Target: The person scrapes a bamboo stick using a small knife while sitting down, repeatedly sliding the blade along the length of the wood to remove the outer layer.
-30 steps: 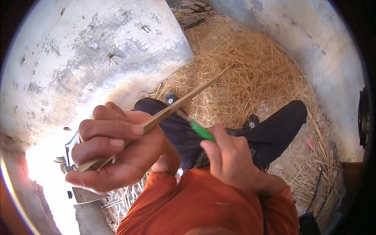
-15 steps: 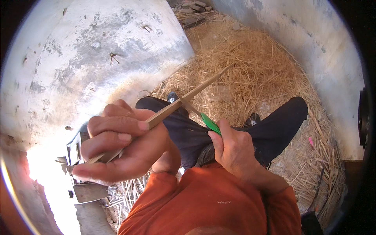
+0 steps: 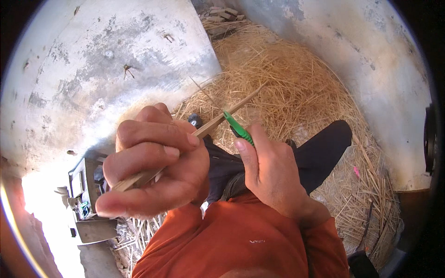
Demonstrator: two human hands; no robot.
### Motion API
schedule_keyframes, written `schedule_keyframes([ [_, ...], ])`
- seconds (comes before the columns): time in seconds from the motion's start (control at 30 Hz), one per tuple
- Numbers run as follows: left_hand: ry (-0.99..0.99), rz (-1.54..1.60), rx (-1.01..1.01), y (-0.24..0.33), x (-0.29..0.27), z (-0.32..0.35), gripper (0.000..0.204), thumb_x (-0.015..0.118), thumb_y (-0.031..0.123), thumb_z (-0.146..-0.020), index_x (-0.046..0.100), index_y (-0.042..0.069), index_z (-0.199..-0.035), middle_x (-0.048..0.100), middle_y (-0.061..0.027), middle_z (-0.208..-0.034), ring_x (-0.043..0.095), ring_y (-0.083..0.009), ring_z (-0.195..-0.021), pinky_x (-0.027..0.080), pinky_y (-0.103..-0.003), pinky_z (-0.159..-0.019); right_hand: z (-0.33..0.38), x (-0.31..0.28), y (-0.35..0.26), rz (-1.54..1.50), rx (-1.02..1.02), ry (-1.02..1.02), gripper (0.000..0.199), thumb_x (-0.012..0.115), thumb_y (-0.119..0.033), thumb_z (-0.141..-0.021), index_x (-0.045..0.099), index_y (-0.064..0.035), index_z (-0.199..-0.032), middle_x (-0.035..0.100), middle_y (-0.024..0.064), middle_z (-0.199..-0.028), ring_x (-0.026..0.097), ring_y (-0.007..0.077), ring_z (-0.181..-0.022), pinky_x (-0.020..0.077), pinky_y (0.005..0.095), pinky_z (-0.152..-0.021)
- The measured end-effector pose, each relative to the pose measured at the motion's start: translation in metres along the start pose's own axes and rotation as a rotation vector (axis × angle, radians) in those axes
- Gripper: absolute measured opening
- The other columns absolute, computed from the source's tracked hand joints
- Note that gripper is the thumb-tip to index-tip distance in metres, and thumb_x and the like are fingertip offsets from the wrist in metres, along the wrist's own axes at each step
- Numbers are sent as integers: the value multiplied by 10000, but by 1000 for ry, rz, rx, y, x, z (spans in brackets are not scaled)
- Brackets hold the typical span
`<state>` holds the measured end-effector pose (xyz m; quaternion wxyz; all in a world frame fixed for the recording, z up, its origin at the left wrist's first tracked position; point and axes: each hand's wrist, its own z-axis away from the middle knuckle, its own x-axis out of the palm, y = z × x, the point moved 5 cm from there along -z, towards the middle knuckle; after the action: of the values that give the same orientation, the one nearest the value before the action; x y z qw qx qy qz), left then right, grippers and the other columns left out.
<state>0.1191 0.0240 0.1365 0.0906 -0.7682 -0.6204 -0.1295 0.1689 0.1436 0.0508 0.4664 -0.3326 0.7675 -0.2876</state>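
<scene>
Pale, flaking walls (image 3: 79, 69) flank loose straw (image 3: 296, 78). At left, an open grey box (image 3: 95, 230) contains small, indistinct items (image 3: 85, 209). The left hand (image 3: 153, 162) is curled closed around a light-brown wooden strip (image 3: 211, 125), tapered to a point and extending diagonally above the straw. The right hand (image 3: 273, 171) is closed on a green-handled tool (image 3: 238, 126), whose upper end overlaps the strip.
</scene>
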Motion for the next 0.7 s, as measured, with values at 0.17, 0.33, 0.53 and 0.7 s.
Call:
schedule_keyframes([
  [0.17,-66,56,-73,0,-2,6,459,232,381,-960,372,97,-628,355,-20,-506,257,-52,-345,169,-160,-317,7,9,20,47,8,-18,229,507,-253,-919,455,-35,-870,515,162,-500,559,370,-466,416,448,-407],
  [0.33,-182,-11,-50,-2,-11,3,388,255,329,-957,369,97,-668,318,10,-514,253,-41,-361,169,-143,-317,3,10,16,20,-10,-43,227,516,-254,-914,466,-42,-852,521,166,-520,565,364,-484,424,438,-419],
  [0.53,-27,-136,61,-7,-40,-21,477,233,398,-969,388,112,-621,292,27,-472,207,-49,-347,140,-172,-310,4,18,30,-129,50,-28,209,528,-223,-905,482,-27,-849,518,171,-559,567,349,-503,422,411,-440],
  [0.7,78,-100,21,6,-65,-32,473,340,424,-941,346,140,-562,281,37,-448,176,-48,-376,170,-197,-355,0,12,27,-225,18,-100,207,512,-187,-917,499,18,-897,490,157,-560,559,310,-483,404,347,-444],
])
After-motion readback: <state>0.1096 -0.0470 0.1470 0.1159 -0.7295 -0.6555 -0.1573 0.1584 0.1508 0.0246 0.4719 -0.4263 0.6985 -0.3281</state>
